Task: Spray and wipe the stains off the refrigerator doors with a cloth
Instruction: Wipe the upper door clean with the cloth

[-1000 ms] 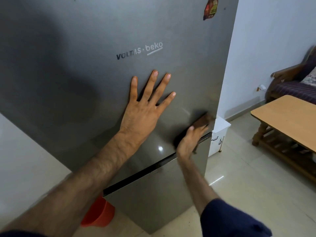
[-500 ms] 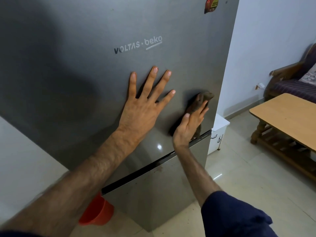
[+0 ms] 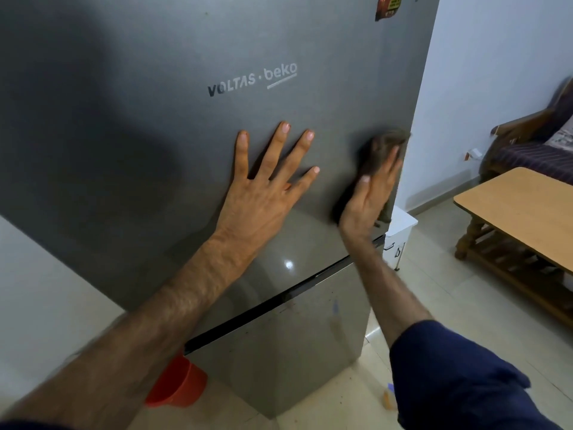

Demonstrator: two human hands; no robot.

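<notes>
A grey refrigerator fills the view; its upper door [image 3: 155, 119] carries a brand logo and a red sticker at the top right. The lower door [image 3: 279, 352] shows small dark marks and a faint blue smear near its top edge. My left hand [image 3: 266, 193] lies flat on the upper door with its fingers spread and holds nothing. My right hand [image 3: 372, 197] presses a brown cloth [image 3: 384, 144] against the upper door's right edge, just above the gap between the doors. No spray bottle is in view.
An orange bucket [image 3: 176, 386] stands on the floor at the fridge's lower left. A small white cabinet [image 3: 400, 231] stands right of the fridge. A wooden table [image 3: 521, 209] and a sofa [image 3: 533, 150] are at the right. Tiled floor lies between.
My right hand has slid the cloth upward along the upper door's right edge. My left hand has stayed flat on the door.
</notes>
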